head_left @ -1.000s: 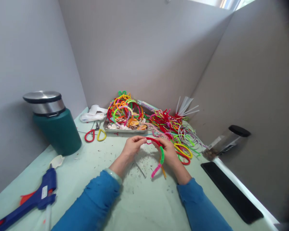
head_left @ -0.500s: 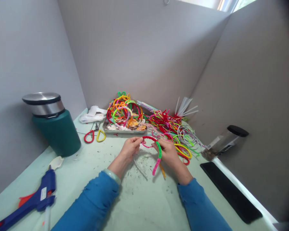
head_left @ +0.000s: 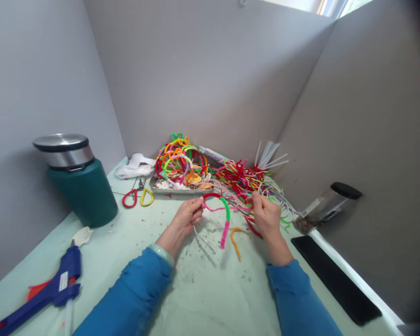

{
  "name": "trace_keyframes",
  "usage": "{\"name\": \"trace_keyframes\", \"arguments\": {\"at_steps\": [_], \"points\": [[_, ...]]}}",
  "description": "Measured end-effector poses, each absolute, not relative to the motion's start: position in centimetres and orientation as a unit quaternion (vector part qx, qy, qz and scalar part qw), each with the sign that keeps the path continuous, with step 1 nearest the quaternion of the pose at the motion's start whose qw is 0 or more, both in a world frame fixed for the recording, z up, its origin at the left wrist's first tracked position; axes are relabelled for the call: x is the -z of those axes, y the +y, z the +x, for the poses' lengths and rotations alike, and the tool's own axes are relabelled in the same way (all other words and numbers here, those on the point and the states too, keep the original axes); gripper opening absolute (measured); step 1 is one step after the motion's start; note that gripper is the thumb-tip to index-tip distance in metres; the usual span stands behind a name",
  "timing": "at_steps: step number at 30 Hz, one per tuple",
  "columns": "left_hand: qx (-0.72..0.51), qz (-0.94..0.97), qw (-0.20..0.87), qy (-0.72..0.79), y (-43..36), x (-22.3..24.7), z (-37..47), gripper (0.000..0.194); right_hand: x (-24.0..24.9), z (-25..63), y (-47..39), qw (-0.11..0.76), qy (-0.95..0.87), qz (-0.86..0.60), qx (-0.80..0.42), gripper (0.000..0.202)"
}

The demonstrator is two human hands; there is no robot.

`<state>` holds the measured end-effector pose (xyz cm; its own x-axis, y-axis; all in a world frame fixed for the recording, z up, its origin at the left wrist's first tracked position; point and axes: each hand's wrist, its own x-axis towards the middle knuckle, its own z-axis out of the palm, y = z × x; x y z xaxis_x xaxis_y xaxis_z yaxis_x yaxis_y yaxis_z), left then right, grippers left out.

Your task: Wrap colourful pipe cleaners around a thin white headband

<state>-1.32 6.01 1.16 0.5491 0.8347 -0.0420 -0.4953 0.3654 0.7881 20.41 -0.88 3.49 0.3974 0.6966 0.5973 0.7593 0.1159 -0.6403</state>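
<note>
Between thumb and fingers, my left hand (head_left: pixel 189 215) pinches one end of a curved headband (head_left: pixel 227 210) wrapped in red, green and pink pipe cleaner. The band arches to the right and its pink end hangs free above the table. A thin pink pipe cleaner (head_left: pixel 215 209) runs from the pinched end across to my right hand (head_left: pixel 267 217), which is closed on it. On the table below lie a bent orange pipe cleaner (head_left: pixel 235 242) and a thin whitish strip (head_left: pixel 203 240).
A metal tray (head_left: pixel 182 191) with finished bands stands at the back, beside a heap of pipe cleaners (head_left: pixel 241 177). Scissors (head_left: pixel 138 196), a green bottle (head_left: pixel 82 191) and a blue glue gun (head_left: pixel 65 280) are on the left. A clear jar (head_left: pixel 325 207) and black strip (head_left: pixel 336 280) lie right.
My right hand has let go of the band and moved right, drawing the pink pipe cleaner out taut. My left hand keeps its pinch, and the orange piece is now more exposed.
</note>
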Motion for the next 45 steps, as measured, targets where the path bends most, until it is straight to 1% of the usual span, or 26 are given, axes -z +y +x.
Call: {"name": "trace_keyframes", "arguments": {"at_steps": [3,5,8,10,12,14,16,18,20,23,25,28,30,31,35,39,45], "points": [[-0.432,0.359,0.803,0.200,6.1,-1.1,-1.5,0.028,-3.4,21.2,-0.7,0.536,-0.525,-0.659,-0.049,0.048],[-0.426,0.356,0.810,0.191,6.1,-1.1,-1.7,0.025,-3.4,21.4,-0.6,0.524,-0.537,-0.654,-0.100,0.047],[-0.399,0.362,0.824,0.175,6.0,-1.1,-1.8,0.022,-3.7,21.5,-0.8,0.445,-0.601,-0.630,-0.210,0.037],[-0.376,0.379,0.829,0.169,5.8,-1.2,-1.9,0.022,-3.9,21.1,-1.1,0.370,-0.648,-0.586,-0.315,0.031],[-0.346,0.405,0.828,0.177,5.6,-1.3,-1.8,0.023,-3.8,20.5,-1.2,0.329,-0.672,-0.538,-0.388,0.029],[-0.314,0.429,0.823,0.197,5.4,-1.3,-1.6,0.025,-3.5,19.5,-1.2,0.349,-0.671,-0.515,-0.403,0.027],[-0.292,0.449,0.814,0.225,5.2,-1.3,-1.4,0.028,-3.0,18.4,-1.0,0.388,-0.665,-0.504,-0.391,0.025],[-0.278,0.466,0.801,0.253,5.0,-1.3,-1.1,0.029,-2.5,17.2,-0.8,0.410,-0.667,-0.491,-0.383,0.021],[-0.281,0.479,0.785,0.275,4.8,-1.3,-0.8,0.030,-2.2,16.3,-0.9,0.408,-0.662,-0.479,-0.408,0.018],[-0.305,0.490,0.762,0.294,4.8,-1.4,-0.7,0.031,-2.0,15.7,-1.0,0.376,-0.644,-0.469,-0.474,0.019],[-0.313,0.492,0.756,0.297,4.8,-1.4,-0.7,0.031,-1.8,15.6,-0.9,0.394,-0.637,-0.482,-0.455,0.020],[-0.318,0.485,0.757,0.301,4.9,-1.3,-0.6,0.032,-1.5,15.5,-0.5,0.474,-0.618,-0.508,-0.369,0.025],[-0.318,0.483,0.756,0.307,4.9,-1.2,-0.5,0.032,-1.3,15.4,-0.3,0.507,-0.617,-0.504,-0.330,0.031],[-0.315,0.484,0.756,0.309,4.9,-1.1,-0.5,0.032,-1.3,15.3,-0.2,0.511,-0.628,-0.497,-0.314,0.031],[-0.310,0.485,0.757,0.308,4.8,-1.2,-0.5,0.035,-1.4,15.1,-0.2,0.497,-0.673,-0.477,-0.268,0.021],[-0.302,0.482,0.765,0.301,4.7,-1.4,-0.6,0.036,-1.6,15.0,-0.4,0.502,-0.678,-0.480,-0.241,0.018],[-0.308,0.500,0.746,0.314,4.5,-1.0,-0.3,0.035,-1.7,14.7,-0.7,0.496,-0.677,-0.499,-0.214,0.014]]}}
